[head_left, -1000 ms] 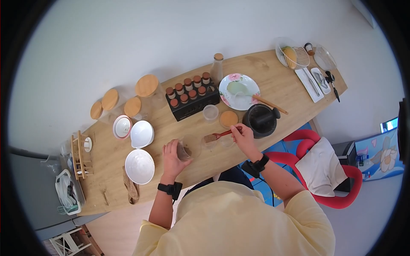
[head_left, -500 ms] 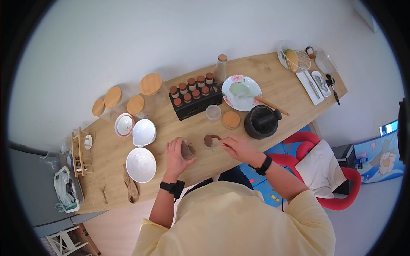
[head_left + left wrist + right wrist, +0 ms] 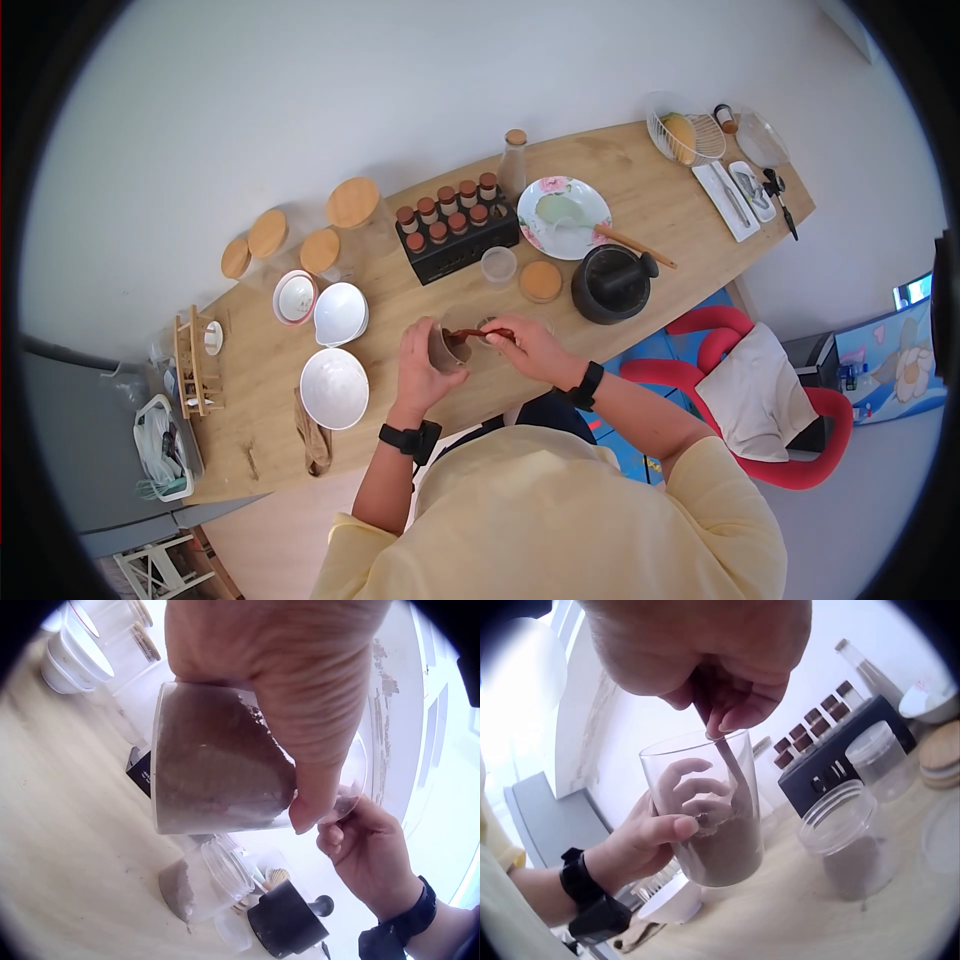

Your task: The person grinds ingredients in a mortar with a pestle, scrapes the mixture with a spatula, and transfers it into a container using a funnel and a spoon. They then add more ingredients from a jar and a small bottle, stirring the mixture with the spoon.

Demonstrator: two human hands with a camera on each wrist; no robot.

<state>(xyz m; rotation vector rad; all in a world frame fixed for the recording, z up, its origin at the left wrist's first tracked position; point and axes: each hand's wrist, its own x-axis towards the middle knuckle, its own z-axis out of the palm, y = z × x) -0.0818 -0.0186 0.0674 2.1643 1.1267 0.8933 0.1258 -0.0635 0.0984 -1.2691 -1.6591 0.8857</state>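
Observation:
The left hand [image 3: 424, 372] grips a clear glass [image 3: 724, 851] part-filled with brown powder, tilted in the left wrist view [image 3: 217, 761]. Pinched in the right hand [image 3: 530, 350] is a reddish-brown spoon [image 3: 468, 334], its far end inside the glass and down at the powder in the right wrist view. Beside the glass stands an uncapped clear plastic jar [image 3: 851, 862], also holding brown powder. A second clear jar [image 3: 499, 264] sits farther back, near the black rack.
A black mortar with pestle [image 3: 610, 285], a wooden lid [image 3: 540, 282] and a floral plate [image 3: 563, 218] lie to the right. Behind is a black rack of small bottles [image 3: 460, 250]. White bowls [image 3: 334, 388] and wooden-lidded jars [image 3: 354, 203] stand left; a red chair [image 3: 823, 440] is beyond the front edge.
The right hand has moved left, bringing the spoon from over the powder jar into the glass. The left hand keeps its grip on the glass, shifted slightly right.

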